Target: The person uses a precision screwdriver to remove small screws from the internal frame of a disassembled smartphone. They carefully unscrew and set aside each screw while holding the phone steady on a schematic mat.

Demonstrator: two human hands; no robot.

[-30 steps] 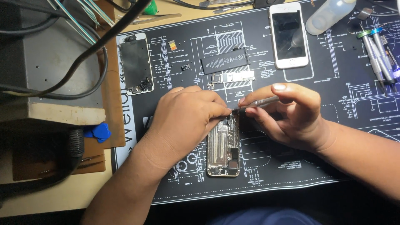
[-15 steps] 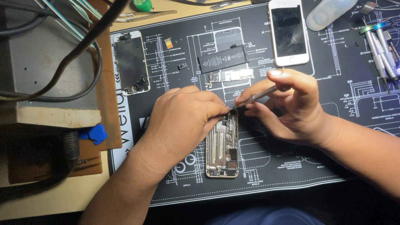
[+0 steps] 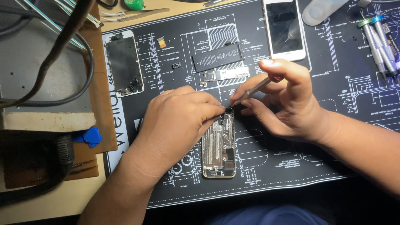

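At frame centre we pin the opened phone shell to the dark mat with our left hand, so it cannot slide; our right hand has its fingers pinched on a screwdriver, tip at the shell's top edge.

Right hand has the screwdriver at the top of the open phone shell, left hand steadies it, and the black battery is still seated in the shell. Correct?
Not quite. The head view shows the battery out of the shell, lying on the mat above it. The rest holds: the right hand has the screwdriver at the shell's top end, and the left hand steadies it.
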